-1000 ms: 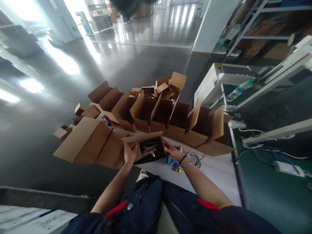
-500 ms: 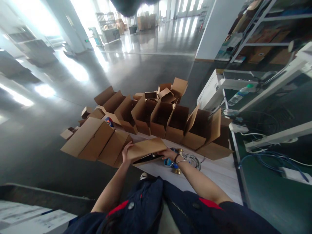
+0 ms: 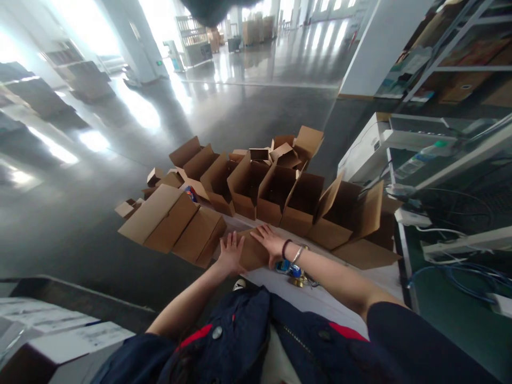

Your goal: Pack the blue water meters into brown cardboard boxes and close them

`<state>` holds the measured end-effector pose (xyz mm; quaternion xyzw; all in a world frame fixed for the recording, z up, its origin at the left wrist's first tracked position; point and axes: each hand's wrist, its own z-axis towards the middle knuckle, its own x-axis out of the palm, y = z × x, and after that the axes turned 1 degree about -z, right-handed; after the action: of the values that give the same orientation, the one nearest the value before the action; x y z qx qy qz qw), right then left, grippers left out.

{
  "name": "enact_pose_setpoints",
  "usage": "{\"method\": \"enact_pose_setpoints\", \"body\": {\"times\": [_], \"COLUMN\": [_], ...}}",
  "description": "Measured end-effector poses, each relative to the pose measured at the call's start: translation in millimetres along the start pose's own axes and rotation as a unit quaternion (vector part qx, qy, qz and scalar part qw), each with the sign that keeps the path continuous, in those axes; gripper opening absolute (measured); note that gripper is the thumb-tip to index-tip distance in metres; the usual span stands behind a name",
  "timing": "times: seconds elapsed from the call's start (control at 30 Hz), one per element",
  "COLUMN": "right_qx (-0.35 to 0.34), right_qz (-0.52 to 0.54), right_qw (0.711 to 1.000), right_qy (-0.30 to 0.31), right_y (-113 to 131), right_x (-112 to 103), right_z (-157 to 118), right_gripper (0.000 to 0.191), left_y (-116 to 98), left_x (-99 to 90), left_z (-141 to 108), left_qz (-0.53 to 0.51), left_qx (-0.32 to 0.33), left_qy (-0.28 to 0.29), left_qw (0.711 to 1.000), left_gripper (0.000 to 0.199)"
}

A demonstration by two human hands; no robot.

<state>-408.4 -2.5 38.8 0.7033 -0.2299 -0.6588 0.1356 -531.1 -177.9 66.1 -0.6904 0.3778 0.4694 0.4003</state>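
A small brown cardboard box (image 3: 253, 253), its top now flat, lies near the front edge of the pale table. My left hand (image 3: 231, 254) rests on its left side with the fingers spread. On its right side and top lies my right hand (image 3: 270, 243), fingers also spread, a dark bracelet and a silver bangle at the wrist. Beside that wrist, partly hidden under it, are a blue item (image 3: 295, 270) and brass-coloured pieces (image 3: 296, 281). Two closed cardboard boxes (image 3: 171, 220) stand to the left of my left hand.
A row of open cardboard boxes (image 3: 273, 198) runs along the far side of the table (image 3: 320, 305). Smaller open boxes (image 3: 286, 156) lie behind it. At the right are a plastic bottle (image 3: 416, 162), blue cables (image 3: 460, 272) and a metal frame.
The raised flap of the small box has gone down and its dark opening is covered. Both hands have moved from gripping the flap to lying spread on the box. The view has shifted left.
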Motion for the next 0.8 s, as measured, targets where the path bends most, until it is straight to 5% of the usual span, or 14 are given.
{"method": "enact_pose_setpoints", "body": {"times": [0.13, 0.37, 0.57, 0.7, 0.8], "right_qx": [0.009, -0.026, -0.055, -0.044, -0.040], "right_qz": [-0.075, -0.092, -0.057, -0.040, 0.014], "right_qw": [0.996, 0.994, 0.996, 0.997, 0.997], "right_qy": [-0.041, 0.045, -0.029, -0.043, -0.065], "right_y": [13.0, 16.2, 13.6, 17.9, 13.7], "right_x": [10.7, -27.8, -5.9, 7.4, 13.8], "right_z": [5.2, 3.9, -22.9, -33.0, -33.9], "right_gripper": [0.125, 0.101, 0.092, 0.099, 0.087], "left_y": [-22.6, -8.5, 12.2, 19.6, 19.5], "left_x": [1.2, -23.2, 10.3, 30.0, 32.5], "left_z": [3.1, 3.9, -23.8, -35.7, -38.5], "left_qz": [0.076, 0.024, 0.005, 0.000, -0.074], "left_qx": [-0.040, 0.028, 0.086, 0.069, 0.065], "left_qy": [0.000, 0.053, -0.047, -0.064, -0.071], "left_qw": [0.996, 0.998, 0.995, 0.996, 0.993], "left_gripper": [0.111, 0.085, 0.070, 0.071, 0.073]}}
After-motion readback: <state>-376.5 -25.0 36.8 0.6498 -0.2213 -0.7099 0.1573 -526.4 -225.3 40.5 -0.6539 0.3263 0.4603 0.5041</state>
